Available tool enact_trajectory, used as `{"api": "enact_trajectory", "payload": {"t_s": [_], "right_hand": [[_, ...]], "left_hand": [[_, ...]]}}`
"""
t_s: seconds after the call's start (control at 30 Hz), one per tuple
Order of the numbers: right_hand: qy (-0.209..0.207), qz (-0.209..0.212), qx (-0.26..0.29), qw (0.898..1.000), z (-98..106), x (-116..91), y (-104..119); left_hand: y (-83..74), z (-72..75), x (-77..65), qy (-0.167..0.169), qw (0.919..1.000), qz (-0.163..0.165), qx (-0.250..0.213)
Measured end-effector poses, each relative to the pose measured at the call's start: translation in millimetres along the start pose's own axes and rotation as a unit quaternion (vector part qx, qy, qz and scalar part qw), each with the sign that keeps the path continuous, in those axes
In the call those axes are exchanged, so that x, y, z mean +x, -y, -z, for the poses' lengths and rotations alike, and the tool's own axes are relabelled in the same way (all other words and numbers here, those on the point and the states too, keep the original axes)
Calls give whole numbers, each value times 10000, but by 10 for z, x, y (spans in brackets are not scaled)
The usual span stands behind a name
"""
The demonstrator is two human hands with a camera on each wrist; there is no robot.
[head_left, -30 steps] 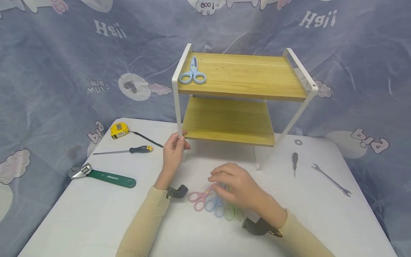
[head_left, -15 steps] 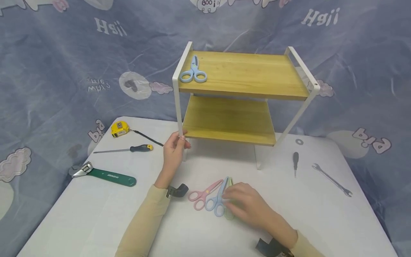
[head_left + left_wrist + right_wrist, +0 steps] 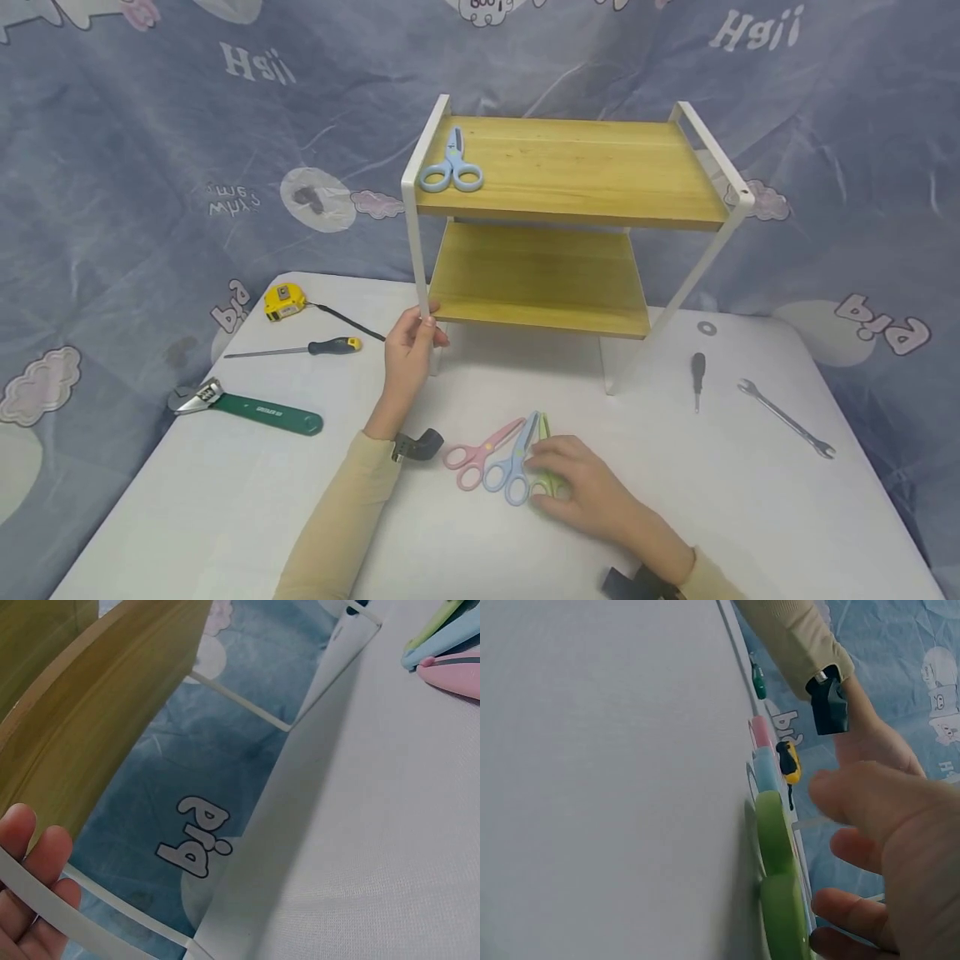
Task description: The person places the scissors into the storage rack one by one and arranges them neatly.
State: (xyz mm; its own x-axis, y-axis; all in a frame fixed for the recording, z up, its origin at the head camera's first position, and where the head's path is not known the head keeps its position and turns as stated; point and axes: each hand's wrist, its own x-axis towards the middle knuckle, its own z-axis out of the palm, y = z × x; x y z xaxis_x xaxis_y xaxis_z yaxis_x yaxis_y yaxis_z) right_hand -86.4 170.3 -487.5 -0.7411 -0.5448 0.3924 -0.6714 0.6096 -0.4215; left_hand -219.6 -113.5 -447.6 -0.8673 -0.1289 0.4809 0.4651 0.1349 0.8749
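My left hand (image 3: 407,360) grips the white left front leg (image 3: 416,258) of a two-tier wooden shelf (image 3: 592,171), just at its lower board. Fingers curl around that white bar in the left wrist view. Over the green scissors (image 3: 545,427) hovers my right hand (image 3: 588,492), fingers bent and spread, hiding part of the handles. The right wrist view shows the green handle loops (image 3: 774,832) below the parted thumb and fingers, nothing between them. Beside them on the table lie blue scissors (image 3: 519,457) and pink scissors (image 3: 480,455). Another pair of blue scissors (image 3: 452,167) rests on the top board's left end.
To the left lie a yellow tape measure (image 3: 284,302), a long screwdriver (image 3: 330,346) and a green-handled adjustable wrench (image 3: 262,412). On the right are a washer (image 3: 707,328), a small screwdriver (image 3: 698,375) and a spanner (image 3: 786,418). A printed cloth hangs behind the white table (image 3: 187,517).
My right hand has moved right and slightly down, off the pink and blue scissors to the green ones. My left hand keeps its grip on the shelf leg. The view has shifted slightly.
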Motion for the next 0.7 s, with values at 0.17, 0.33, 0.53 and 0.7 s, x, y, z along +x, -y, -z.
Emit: {"api": "enact_trajectory", "payload": {"t_s": [0.17, 0.33, 0.53, 0.7], "right_hand": [[4, -68, -54, 10000, -38, -17, -17], [-150, -76, -53, 9998, -89, -50, -57], [-190, -272, -122, 9994, -106, -55, -89], [-80, -488, -143, 9987, -71, -48, -104]], "left_hand": [[15, -10, 9, 40, 9999, -99, -59], [11, -25, 6, 64, 9999, -74, -42], [-12, -18, -1, -3, 9999, 124, 94], [-122, -7, -19, -13, 9997, 168, 164]]}}
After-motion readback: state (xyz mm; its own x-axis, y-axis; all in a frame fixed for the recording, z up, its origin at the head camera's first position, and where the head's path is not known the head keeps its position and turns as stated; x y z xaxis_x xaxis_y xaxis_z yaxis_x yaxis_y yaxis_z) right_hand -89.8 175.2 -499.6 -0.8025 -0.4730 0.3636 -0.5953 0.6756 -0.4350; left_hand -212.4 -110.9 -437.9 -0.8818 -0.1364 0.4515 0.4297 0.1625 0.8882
